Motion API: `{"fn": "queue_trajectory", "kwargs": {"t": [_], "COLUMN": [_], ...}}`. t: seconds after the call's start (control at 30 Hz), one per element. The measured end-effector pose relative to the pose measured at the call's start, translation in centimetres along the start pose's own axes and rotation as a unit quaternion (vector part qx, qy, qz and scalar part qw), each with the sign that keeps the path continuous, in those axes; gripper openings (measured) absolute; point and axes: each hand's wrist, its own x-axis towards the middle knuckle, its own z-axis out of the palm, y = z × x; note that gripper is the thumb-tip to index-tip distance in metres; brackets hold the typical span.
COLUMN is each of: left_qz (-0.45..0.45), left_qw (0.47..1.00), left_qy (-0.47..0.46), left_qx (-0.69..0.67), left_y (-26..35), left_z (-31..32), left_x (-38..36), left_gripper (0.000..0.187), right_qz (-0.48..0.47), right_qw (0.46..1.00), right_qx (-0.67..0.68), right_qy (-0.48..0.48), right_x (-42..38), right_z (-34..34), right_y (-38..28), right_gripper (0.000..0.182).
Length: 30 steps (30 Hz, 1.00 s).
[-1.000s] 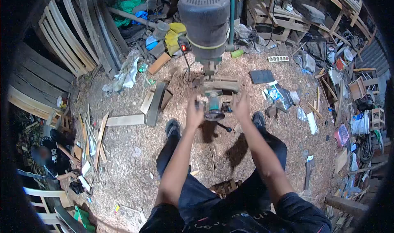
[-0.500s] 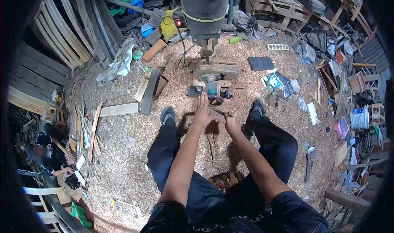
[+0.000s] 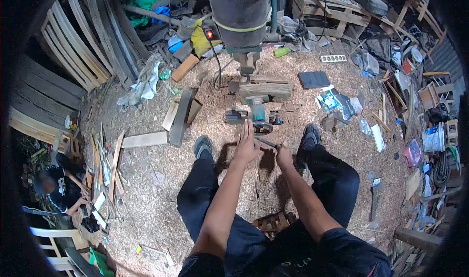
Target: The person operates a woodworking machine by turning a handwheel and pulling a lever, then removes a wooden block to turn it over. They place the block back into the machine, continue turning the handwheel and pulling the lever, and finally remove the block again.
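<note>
In front of me on the floor sits a green grinder (image 3: 259,113) with a dark round wheel (image 3: 263,127) on its near side. My right hand (image 3: 284,157) is closed around the end of a dark, narrow bar-shaped tool (image 3: 266,142). That tool points left, just below the wheel; whether it touches the wheel I cannot make out. Beside the tool's far end is my left hand (image 3: 247,147), fingers stretched forward and held together, their tips close to the wheel's left edge. The tool's far end is partly hidden by this hand.
A wooden block (image 3: 266,88) lies behind the grinder, under a large dark hanging machine (image 3: 239,13). Wood offcuts (image 3: 181,118) lie left, a power strip (image 3: 333,59) and dark slab (image 3: 313,80) right. Another person (image 3: 63,189) crouches at far left. Wood shavings cover the floor.
The view has shifted slightly, so the grinder and both hands appear a little lower and to the right. My hands keep nearly the same position at the wheel.
</note>
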Motion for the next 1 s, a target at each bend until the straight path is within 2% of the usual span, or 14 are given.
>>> {"fn": "queue_trajectory", "kwargs": {"t": [0.03, 0.07, 0.17, 0.27, 0.37, 0.4, 0.5, 0.6, 0.73, 0.83, 0.93, 1.0], "left_qz": [0.000, 0.004, -0.011, -0.002, 0.011, 0.016, 0.027, 0.029, 0.034, 0.038, 0.035, 0.020], "left_qw": [1.000, 1.000, 1.000, 0.998, 0.998, 0.998, 0.998, 0.997, 0.998, 0.998, 0.997, 0.997], "left_qy": [0.012, 0.024, 0.006, 0.016, 0.030, 0.033, 0.040, 0.033, 0.021, 0.016, 0.015, 0.025], "left_qx": [-0.025, 0.015, -0.022, -0.055, -0.056, -0.050, -0.042, -0.063, -0.056, -0.044, -0.061, -0.069], "left_y": [-0.2, -0.2, 0.4, 0.5, 0.0, -0.2, -1.2, -1.3, -1.7, -2.2, -1.8, -1.1], "left_z": [0.6, 0.8, 0.3, 0.3, 0.9, 1.0, 1.2, 1.1, 0.7, 0.8, 0.2, -1.2], "left_x": [-0.4, -0.4, -0.6, -0.5, -0.3, -0.1, 0.3, -0.2, -0.1, -0.1, -0.2, -0.1], "left_gripper": [0.102, 0.101, 0.098, 0.097, 0.096, 0.097, 0.098, 0.098, 0.099, 0.101, 0.095, 0.086], "right_qz": [0.032, 0.064, -0.041, -0.047, -0.069, -0.054, -0.030, -0.053, -0.019, 0.015, 0.013, -0.001], "right_qw": [0.999, 0.996, 0.999, 0.997, 0.993, 0.993, 0.996, 0.991, 0.992, 0.986, 0.988, 0.997], "right_qx": [0.027, 0.056, 0.028, 0.050, 0.015, -0.017, -0.009, -0.045, -0.057, -0.087, -0.064, -0.047], "right_qy": [-0.010, -0.016, 0.014, 0.040, -0.090, -0.106, -0.080, -0.112, -0.111, -0.142, -0.139, -0.063], "right_x": [0.0, -0.3, -0.7, 0.6, 2.8, 2.9, 2.3, 2.2, 1.6, 1.3, 1.4, 2.0], "right_z": [0.1, 0.0, -0.6, -0.2, -0.5, -0.8, -0.9, -1.8, -3.3, -4.1, -4.1, -4.6], "right_y": [0.1, 0.1, 0.3, 0.8, 0.6, 0.5, -0.4, -1.1, -3.1, -4.1, -3.9, -3.8], "right_gripper": [0.019, 0.019, 0.021, 0.031, 0.041, 0.045, 0.045, 0.044, 0.044, 0.028, 0.032, 0.034]}}
